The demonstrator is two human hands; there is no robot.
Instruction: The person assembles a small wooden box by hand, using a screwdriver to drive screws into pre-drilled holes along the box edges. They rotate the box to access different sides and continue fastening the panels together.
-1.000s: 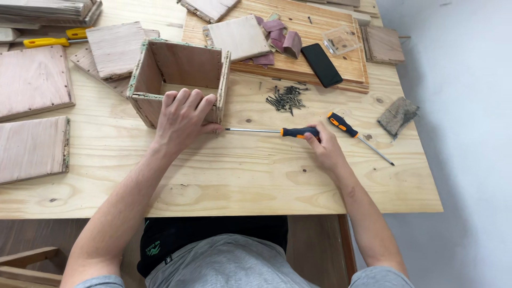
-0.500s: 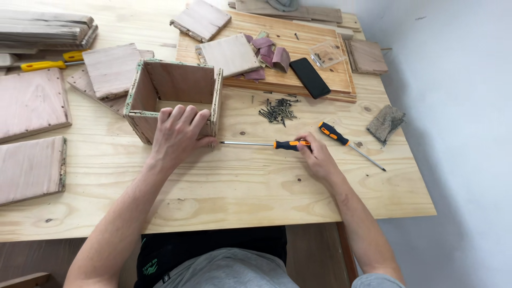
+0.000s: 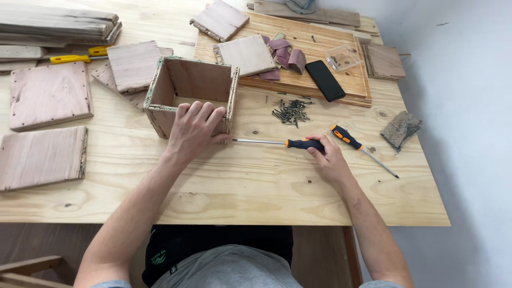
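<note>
An open wooden box frame [image 3: 188, 81] stands on the plywood table [image 3: 250, 186]. My left hand [image 3: 194, 128] lies over its near wall, fingers hooked over the top edge. My right hand [image 3: 328, 159] grips the black-and-orange handle of a screwdriver [image 3: 277, 143] that lies flat, its tip pointing at the box's lower right corner. A second orange-and-black screwdriver [image 3: 360, 148] rests just right of my right hand. A pile of several dark screws [image 3: 290, 111] sits beyond the screwdriver.
Loose wooden panels [image 3: 49, 96] lie at the left, with a yellow-handled tool [image 3: 77, 55] behind them. A wooden board [image 3: 341, 88] at the back carries a black phone [image 3: 325, 80], sandpaper pieces [image 3: 285, 53] and a clear plastic box [image 3: 344, 56]. A grey scrap [image 3: 400, 129] lies near the right edge.
The view has shifted slightly. My left hand stays on the box and my right hand stays on the screwdriver, its tip still at the box corner.
</note>
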